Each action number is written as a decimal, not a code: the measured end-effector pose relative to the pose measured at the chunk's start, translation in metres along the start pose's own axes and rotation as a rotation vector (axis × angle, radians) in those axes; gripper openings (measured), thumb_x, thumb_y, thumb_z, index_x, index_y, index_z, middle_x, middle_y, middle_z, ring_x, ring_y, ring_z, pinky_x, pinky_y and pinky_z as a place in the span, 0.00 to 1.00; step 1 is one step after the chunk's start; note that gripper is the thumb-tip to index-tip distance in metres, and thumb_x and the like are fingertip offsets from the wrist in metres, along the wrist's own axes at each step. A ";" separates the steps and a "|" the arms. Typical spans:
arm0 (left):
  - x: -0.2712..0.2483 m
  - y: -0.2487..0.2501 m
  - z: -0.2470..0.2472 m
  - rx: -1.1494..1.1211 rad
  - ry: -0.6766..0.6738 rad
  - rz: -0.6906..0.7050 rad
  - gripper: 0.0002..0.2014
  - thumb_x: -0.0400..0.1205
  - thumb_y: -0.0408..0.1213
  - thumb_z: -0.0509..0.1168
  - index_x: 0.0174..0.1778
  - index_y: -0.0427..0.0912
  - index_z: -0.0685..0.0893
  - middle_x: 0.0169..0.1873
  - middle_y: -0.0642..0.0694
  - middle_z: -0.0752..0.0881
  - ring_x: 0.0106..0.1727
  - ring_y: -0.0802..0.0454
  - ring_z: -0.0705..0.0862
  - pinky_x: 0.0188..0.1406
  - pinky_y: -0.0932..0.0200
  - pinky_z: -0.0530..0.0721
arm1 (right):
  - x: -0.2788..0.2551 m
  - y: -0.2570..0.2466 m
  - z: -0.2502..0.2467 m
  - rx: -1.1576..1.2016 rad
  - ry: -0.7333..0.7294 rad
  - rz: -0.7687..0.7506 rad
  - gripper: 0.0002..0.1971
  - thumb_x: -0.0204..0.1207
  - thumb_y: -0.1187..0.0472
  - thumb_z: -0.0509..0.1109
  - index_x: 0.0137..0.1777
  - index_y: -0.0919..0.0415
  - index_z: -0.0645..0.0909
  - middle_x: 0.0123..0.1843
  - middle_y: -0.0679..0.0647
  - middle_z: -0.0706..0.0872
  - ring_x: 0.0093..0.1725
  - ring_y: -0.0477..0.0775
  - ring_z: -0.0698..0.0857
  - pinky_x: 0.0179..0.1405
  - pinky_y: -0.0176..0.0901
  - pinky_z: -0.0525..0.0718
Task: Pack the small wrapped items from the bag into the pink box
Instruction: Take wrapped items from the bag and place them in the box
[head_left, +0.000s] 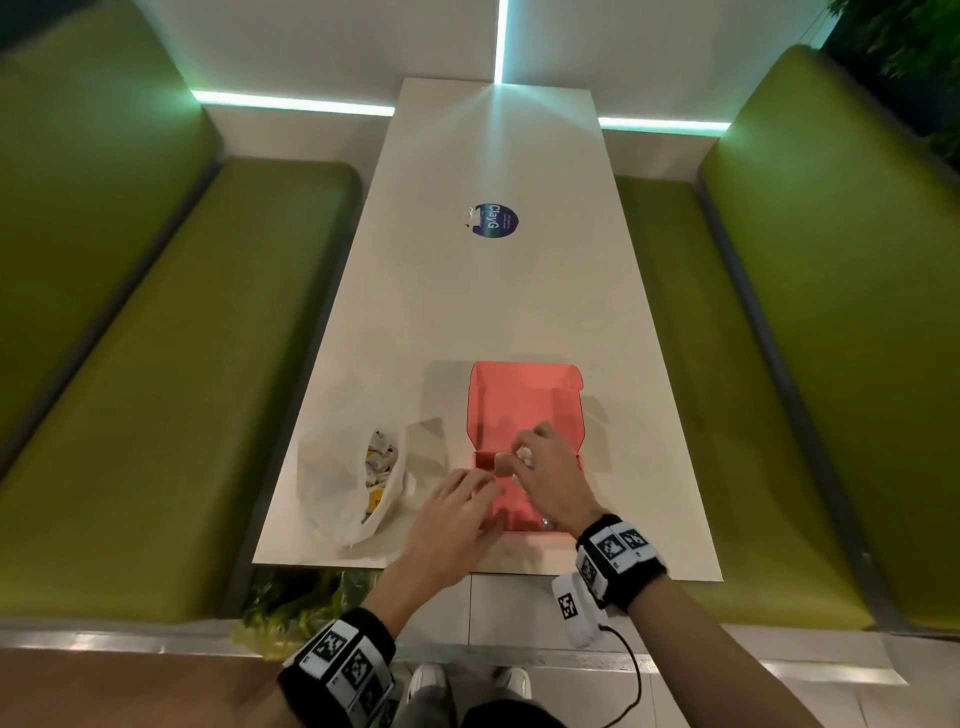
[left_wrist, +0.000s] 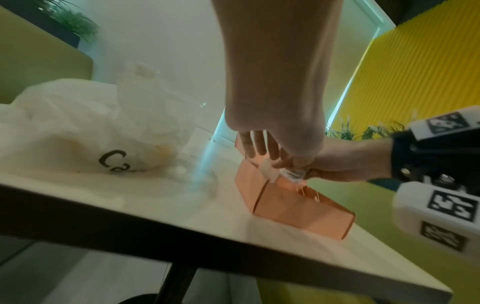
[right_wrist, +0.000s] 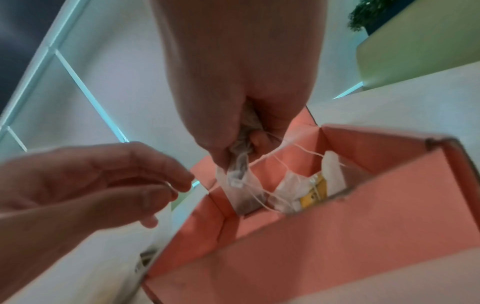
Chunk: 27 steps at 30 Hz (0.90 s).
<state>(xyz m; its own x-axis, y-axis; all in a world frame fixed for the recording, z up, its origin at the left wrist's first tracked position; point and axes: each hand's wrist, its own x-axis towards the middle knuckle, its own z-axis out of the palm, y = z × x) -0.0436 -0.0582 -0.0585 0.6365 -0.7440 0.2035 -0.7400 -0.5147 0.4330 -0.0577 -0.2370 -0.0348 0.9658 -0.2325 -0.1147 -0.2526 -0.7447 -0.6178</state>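
The right hand (right_wrist: 233, 115) squeezes a bunch of tea bags (right_wrist: 240, 170) over the pink box (right_wrist: 298, 246), while the left hand (right_wrist: 85, 181) floats empty with loose fingers beside it.

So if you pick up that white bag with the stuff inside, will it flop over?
Probably floppy: the white bag is thin crinkled plastic, slumped on the table. Likely light, since it holds only small wrapped items. It may slide or spill, its mouth lying open.
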 end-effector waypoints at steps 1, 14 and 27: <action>0.006 0.002 -0.006 -0.051 0.031 -0.044 0.17 0.82 0.48 0.60 0.64 0.47 0.81 0.62 0.50 0.82 0.61 0.50 0.79 0.59 0.54 0.83 | -0.002 -0.001 -0.004 0.042 -0.006 0.013 0.06 0.81 0.54 0.71 0.48 0.56 0.83 0.49 0.48 0.76 0.44 0.45 0.79 0.47 0.37 0.80; 0.065 0.017 -0.055 -0.797 0.238 -0.311 0.07 0.84 0.29 0.67 0.45 0.44 0.86 0.35 0.59 0.85 0.39 0.61 0.82 0.40 0.64 0.80 | -0.018 -0.041 -0.065 0.485 0.125 -0.076 0.03 0.78 0.60 0.76 0.46 0.59 0.86 0.39 0.52 0.89 0.36 0.43 0.85 0.33 0.30 0.82; 0.059 0.011 -0.062 -0.904 0.241 -0.356 0.04 0.85 0.28 0.66 0.46 0.37 0.85 0.36 0.49 0.85 0.35 0.58 0.82 0.31 0.62 0.80 | -0.032 -0.045 -0.052 0.592 0.098 -0.023 0.02 0.78 0.57 0.75 0.49 0.52 0.87 0.42 0.55 0.90 0.41 0.53 0.88 0.38 0.46 0.87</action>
<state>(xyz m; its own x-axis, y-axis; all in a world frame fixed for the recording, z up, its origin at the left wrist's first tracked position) -0.0012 -0.0812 0.0131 0.8900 -0.4518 0.0610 -0.1178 -0.0987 0.9881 -0.0805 -0.2287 0.0367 0.9536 -0.2984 -0.0412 -0.1292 -0.2817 -0.9508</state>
